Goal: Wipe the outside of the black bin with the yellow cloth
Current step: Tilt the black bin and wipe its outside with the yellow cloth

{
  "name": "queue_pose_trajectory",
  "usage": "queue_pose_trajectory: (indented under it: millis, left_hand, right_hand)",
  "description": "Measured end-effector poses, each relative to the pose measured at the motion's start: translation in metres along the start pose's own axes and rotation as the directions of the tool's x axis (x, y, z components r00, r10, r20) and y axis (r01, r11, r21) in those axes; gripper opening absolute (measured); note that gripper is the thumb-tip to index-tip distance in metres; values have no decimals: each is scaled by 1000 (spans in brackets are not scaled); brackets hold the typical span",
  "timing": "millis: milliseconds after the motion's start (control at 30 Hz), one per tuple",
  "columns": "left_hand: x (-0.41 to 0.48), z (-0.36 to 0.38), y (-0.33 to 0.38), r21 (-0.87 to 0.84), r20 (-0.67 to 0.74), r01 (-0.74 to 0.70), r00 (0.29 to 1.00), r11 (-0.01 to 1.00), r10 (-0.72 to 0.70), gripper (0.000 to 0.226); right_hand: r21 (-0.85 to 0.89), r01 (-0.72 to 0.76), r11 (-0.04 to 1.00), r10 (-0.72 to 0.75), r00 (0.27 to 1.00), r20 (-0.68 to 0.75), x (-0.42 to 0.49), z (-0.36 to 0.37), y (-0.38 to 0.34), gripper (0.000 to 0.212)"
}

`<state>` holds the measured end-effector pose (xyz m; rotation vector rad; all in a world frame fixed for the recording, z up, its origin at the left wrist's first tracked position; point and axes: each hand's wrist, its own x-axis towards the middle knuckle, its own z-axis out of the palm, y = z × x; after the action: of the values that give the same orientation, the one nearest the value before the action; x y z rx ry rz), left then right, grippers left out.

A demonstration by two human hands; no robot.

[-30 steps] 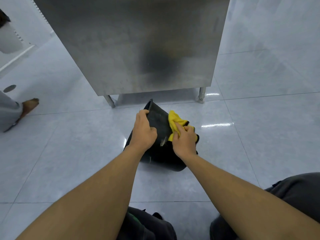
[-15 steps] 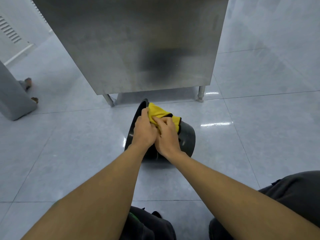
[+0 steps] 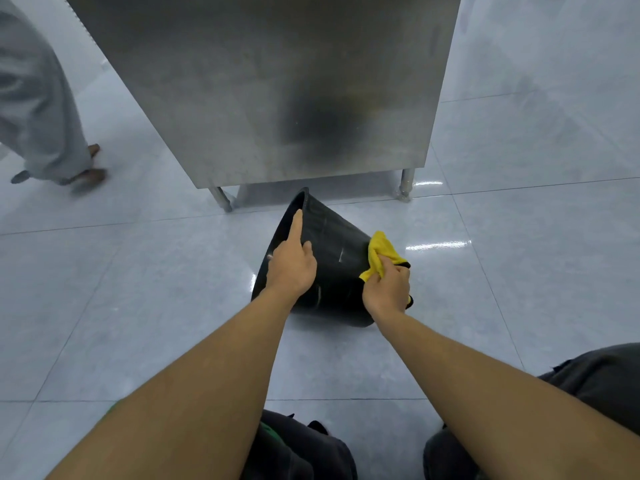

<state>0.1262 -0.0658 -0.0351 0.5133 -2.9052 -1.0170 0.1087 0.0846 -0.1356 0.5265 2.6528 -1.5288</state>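
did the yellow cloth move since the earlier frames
Yes: the yellow cloth slid right, away from the left cabinet leg, toward the base of the black bin.

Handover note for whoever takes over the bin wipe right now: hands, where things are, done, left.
Left hand: holds the black bin at its rim, index finger laid along the rim.
Right hand: grips the bunched yellow cloth, pressed on the bin's outer wall near the base.
Bin: tipped on its side on the tiled floor, mouth facing left, before the steel cabinet.
Done: wiping under way; cleaned share cannot be told.
Left: likely turn the bin, wipe the remaining wall.
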Motion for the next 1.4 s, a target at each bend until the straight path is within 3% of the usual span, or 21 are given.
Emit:
queue_pose_trajectory:
  millis: [100, 200, 267, 400, 533, 667, 800, 933, 1033, 1133, 1200, 1300, 1400]
  left_hand:
    - [1, 1, 0, -60, -2, 16, 1000, 998, -16, 65]
    - [5, 1, 1, -60, -39, 24, 999, 998, -26, 65]
    - [4, 2, 0, -82, -79, 52, 995, 995, -58, 61]
    - [1, 5, 0, -111, -149, 38, 987, 993, -54, 43]
    - [2, 5, -7, 95, -86, 90, 993, 991, -82, 70]
    - [1, 5, -13, 174, -13, 91, 996, 981, -90, 85]
    - [2, 3, -7, 98, 25, 56, 998, 994, -58, 90]
    - [-2, 3, 2, 81, 53, 16, 998, 997, -20, 91]
    - [0, 1, 2, 21, 44, -10, 999, 1000, 9, 84]
    - [-2, 1, 0, -43, 5, -15, 1000, 999, 15, 64]
    - [-2, 1, -1, -26, -12, -12, 1000, 1000, 12, 56]
    - [2, -2, -4, 15, -20, 8, 1000, 1000, -8, 61]
    - [8, -5, -2, 51, -30, 36, 999, 998, -34, 67]
  right_hand:
    - [-29, 195, 980, -195, 981, 6, -13, 5, -24, 43]
    - [36, 459, 888, -460, 881, 110, -26, 13, -52, 39]
    - [105, 512, 852, -523, 835, 170, -29, 16, -64, 36]
    - [85, 467, 880, -475, 863, 175, -17, 13, -56, 33]
    - [-64, 267, 962, -260, 961, 97, -1, 4, -18, 37]
    - [-91, 73, 993, -65, 994, 89, -4, -5, -1, 33]
    - [-81, 214, 974, -207, 975, 81, -13, 0, -18, 38]
    - [16, 488, 873, -484, 860, 164, -21, 10, -48, 38]
    - [80, 549, 832, -554, 811, 189, -20, 18, -58, 36]
    - [13, 486, 874, -482, 863, 149, -13, 18, -50, 39]
    - [-68, 366, 928, -357, 927, 113, -6, 12, -40, 40]
    - [-107, 158, 982, -151, 986, 69, 4, 1, -17, 41]
    - [-86, 44, 995, -41, 998, 41, 2, -1, 0, 44]
